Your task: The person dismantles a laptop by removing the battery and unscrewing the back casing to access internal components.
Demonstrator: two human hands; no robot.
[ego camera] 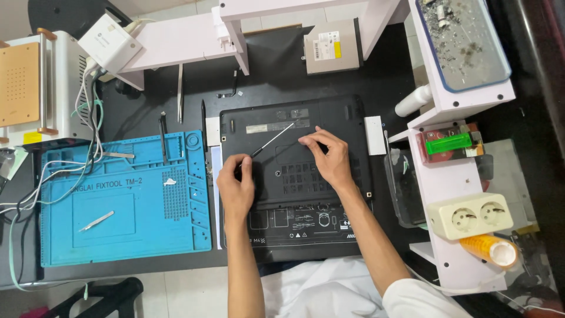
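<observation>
Black laptop (294, 176), underside up on the table (376, 76), is judged stiff, fairly heavy, scratch-prone plastic; slim screwdriver (272, 140) is clamped at its handle by left hand (236, 187), right hand (329, 158) fingertips pinched together on the base.

matt black plastic laptop (306, 194); shiny metal screwdriver (273, 139) shaft.

laptops: one (294, 176) under my hands
screwdrivers: one (273, 140)
blue work mats: one (123, 200)
tweezers: two, (97, 221) and (179, 93)
optical drives: one (332, 47)
double sockets: one (471, 216)
</observation>
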